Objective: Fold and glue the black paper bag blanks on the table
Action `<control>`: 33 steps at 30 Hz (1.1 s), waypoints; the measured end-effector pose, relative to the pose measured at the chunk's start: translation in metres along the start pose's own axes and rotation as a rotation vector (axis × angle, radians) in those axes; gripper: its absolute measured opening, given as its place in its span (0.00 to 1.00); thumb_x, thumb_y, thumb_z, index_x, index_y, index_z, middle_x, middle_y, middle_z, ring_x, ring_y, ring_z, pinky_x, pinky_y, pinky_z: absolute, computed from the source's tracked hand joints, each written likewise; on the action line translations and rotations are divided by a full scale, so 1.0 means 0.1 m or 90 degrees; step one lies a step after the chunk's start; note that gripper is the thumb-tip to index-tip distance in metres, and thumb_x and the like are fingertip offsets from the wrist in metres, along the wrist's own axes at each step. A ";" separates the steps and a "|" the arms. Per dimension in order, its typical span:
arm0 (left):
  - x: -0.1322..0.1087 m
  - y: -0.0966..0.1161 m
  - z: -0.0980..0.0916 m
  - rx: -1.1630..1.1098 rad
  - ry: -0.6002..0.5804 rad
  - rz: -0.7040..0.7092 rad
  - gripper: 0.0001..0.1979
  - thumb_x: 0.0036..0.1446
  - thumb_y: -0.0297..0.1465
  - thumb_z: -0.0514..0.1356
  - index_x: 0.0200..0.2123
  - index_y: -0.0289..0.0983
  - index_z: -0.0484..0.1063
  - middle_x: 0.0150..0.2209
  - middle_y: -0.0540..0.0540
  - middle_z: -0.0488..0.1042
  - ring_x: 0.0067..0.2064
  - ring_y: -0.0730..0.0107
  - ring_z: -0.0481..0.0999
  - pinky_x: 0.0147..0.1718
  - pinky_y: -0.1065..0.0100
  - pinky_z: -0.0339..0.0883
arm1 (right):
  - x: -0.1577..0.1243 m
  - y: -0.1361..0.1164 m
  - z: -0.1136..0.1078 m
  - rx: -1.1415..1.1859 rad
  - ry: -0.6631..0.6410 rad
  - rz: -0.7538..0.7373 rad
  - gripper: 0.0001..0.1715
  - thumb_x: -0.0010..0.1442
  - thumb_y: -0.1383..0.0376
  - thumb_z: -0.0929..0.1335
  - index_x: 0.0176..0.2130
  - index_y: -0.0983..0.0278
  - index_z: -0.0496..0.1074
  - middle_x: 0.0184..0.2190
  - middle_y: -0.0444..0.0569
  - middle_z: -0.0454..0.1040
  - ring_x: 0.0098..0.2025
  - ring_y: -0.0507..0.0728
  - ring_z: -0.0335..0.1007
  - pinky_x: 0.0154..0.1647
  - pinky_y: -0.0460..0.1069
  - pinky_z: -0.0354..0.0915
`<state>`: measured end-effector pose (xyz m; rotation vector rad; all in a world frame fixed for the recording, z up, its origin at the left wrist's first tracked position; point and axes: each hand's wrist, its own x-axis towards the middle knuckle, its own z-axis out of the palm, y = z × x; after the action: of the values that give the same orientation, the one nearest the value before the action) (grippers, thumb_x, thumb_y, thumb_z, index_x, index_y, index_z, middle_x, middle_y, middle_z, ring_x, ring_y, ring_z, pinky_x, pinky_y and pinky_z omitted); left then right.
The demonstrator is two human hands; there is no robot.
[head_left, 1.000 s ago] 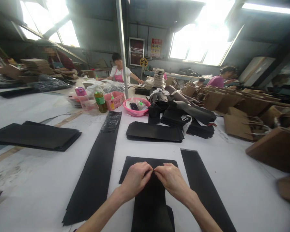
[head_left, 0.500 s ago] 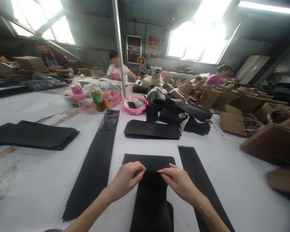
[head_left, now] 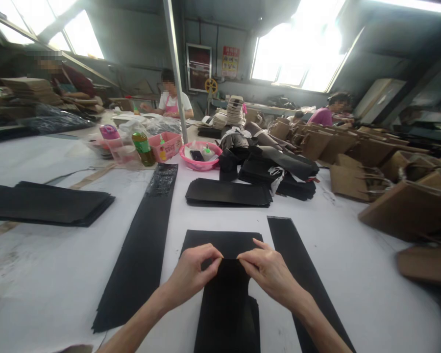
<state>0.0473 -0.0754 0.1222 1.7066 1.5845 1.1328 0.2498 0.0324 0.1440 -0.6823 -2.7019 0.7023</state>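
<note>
Between my two hands a black strip (head_left: 226, 304) is held up by its far edge. My left hand (head_left: 198, 272) pinches the left corner between thumb and finger, and my right hand (head_left: 264, 264) pinches the right corner. Just beyond lies a black sheet stack (head_left: 224, 239), partly hidden by my hands. More black pieces show under the strip's right side. To the left runs a long black strip stack (head_left: 143, 245), its far end shiny. Another long black strip (head_left: 297, 264) lies to the right, partly behind my right forearm.
Beyond are a black stack (head_left: 228, 192), a pink basin (head_left: 200, 163) holding a phone, a pink basket (head_left: 165, 146) and a green-labelled bottle (head_left: 143, 148). Another black stack (head_left: 44, 203) lies left. Brown paper bags (head_left: 407, 206) crowd the right. Several people sit farther back.
The view has shifted slightly, so most things sit a little farther left and higher. My right hand is slightly closer to my left. Both still pinch the strip's edge.
</note>
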 end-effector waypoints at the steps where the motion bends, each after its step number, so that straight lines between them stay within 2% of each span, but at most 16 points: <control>1: 0.00 -0.01 -0.01 -0.018 -0.001 -0.007 0.07 0.62 0.28 0.54 0.33 0.38 0.71 0.31 0.52 0.72 0.34 0.73 0.70 0.34 0.72 0.60 | -0.03 0.03 -0.02 0.008 0.001 0.007 0.13 0.66 0.68 0.61 0.37 0.59 0.75 0.27 0.37 0.74 0.28 0.48 0.69 0.64 0.54 0.47; 7: -0.02 -0.07 -0.04 -0.112 -0.027 -0.069 0.09 0.62 0.32 0.55 0.31 0.36 0.72 0.30 0.51 0.72 0.33 0.72 0.69 0.33 0.72 0.60 | -0.19 0.22 -0.04 0.059 0.004 0.055 0.13 0.67 0.64 0.61 0.39 0.58 0.75 0.29 0.36 0.75 0.28 0.48 0.69 0.65 0.54 0.47; 11: 0.00 -0.12 -0.01 -0.205 -0.045 -0.143 0.12 0.62 0.36 0.56 0.31 0.34 0.72 0.28 0.51 0.70 0.30 0.73 0.66 0.30 0.73 0.59 | -0.21 0.25 -0.04 0.097 0.005 0.080 0.13 0.67 0.62 0.61 0.37 0.59 0.75 0.29 0.37 0.74 0.27 0.49 0.67 0.63 0.54 0.50; 13: 0.02 -0.14 0.01 -0.269 -0.048 -0.184 0.13 0.61 0.39 0.57 0.31 0.34 0.72 0.28 0.51 0.70 0.30 0.74 0.66 0.29 0.73 0.59 | -0.21 0.22 -0.06 0.144 -0.006 0.100 0.15 0.67 0.61 0.61 0.35 0.60 0.75 0.29 0.39 0.74 0.29 0.50 0.67 0.57 0.52 0.57; 15: 0.03 -0.15 0.02 -0.327 -0.052 -0.214 0.14 0.60 0.40 0.59 0.32 0.33 0.73 0.28 0.50 0.71 0.31 0.73 0.68 0.30 0.73 0.60 | -0.21 0.19 -0.10 0.198 -0.023 0.128 0.16 0.67 0.60 0.61 0.34 0.61 0.74 0.29 0.41 0.73 0.30 0.51 0.68 0.44 0.48 0.64; 17: 0.03 -0.14 0.03 -0.364 -0.059 -0.233 0.15 0.59 0.40 0.59 0.32 0.33 0.73 0.29 0.49 0.72 0.32 0.73 0.69 0.32 0.72 0.61 | -0.23 0.16 -0.13 0.241 -0.038 0.153 0.17 0.67 0.59 0.60 0.35 0.62 0.74 0.30 0.43 0.73 0.32 0.53 0.68 0.34 0.46 0.63; 18: 0.03 -0.14 0.03 -0.373 -0.062 -0.239 0.15 0.59 0.40 0.59 0.32 0.33 0.73 0.29 0.49 0.72 0.32 0.73 0.69 0.32 0.72 0.62 | -0.24 0.15 -0.14 0.255 -0.043 0.159 0.17 0.67 0.59 0.60 0.37 0.62 0.74 0.30 0.43 0.73 0.33 0.53 0.68 0.33 0.45 0.63; 24: 0.03 -0.14 0.03 -0.376 -0.078 -0.243 0.15 0.60 0.40 0.58 0.33 0.33 0.74 0.31 0.49 0.73 0.33 0.73 0.68 0.34 0.71 0.60 | -0.29 0.22 -0.11 0.333 -0.062 0.184 0.14 0.64 0.63 0.61 0.41 0.63 0.74 0.33 0.46 0.75 0.36 0.55 0.70 0.38 0.48 0.66; 27: 0.02 -0.15 0.02 -0.374 -0.070 -0.232 0.15 0.60 0.40 0.58 0.33 0.33 0.74 0.29 0.50 0.71 0.32 0.73 0.67 0.32 0.72 0.59 | -0.30 0.29 -0.13 0.389 -0.059 0.194 0.14 0.64 0.64 0.62 0.46 0.63 0.73 0.40 0.48 0.76 0.42 0.57 0.71 0.46 0.51 0.66; 30: 0.01 -0.16 0.02 -0.349 -0.059 -0.226 0.15 0.60 0.39 0.58 0.32 0.33 0.73 0.28 0.51 0.70 0.31 0.74 0.65 0.31 0.72 0.57 | -0.28 0.30 -0.16 0.414 -0.010 0.211 0.17 0.66 0.61 0.61 0.51 0.62 0.70 0.48 0.50 0.74 0.50 0.58 0.69 0.54 0.53 0.63; 33: 0.02 -0.16 0.03 -0.348 -0.062 -0.212 0.15 0.60 0.40 0.58 0.32 0.32 0.73 0.29 0.50 0.70 0.31 0.74 0.64 0.31 0.72 0.57 | -0.21 0.21 -0.14 0.370 0.021 0.219 0.18 0.67 0.57 0.61 0.51 0.60 0.70 0.48 0.49 0.74 0.50 0.58 0.69 0.52 0.52 0.64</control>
<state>0.0417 -0.0710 0.1080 1.0812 1.2816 1.1542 0.2807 0.0431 0.1423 -0.9826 -2.1853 1.4593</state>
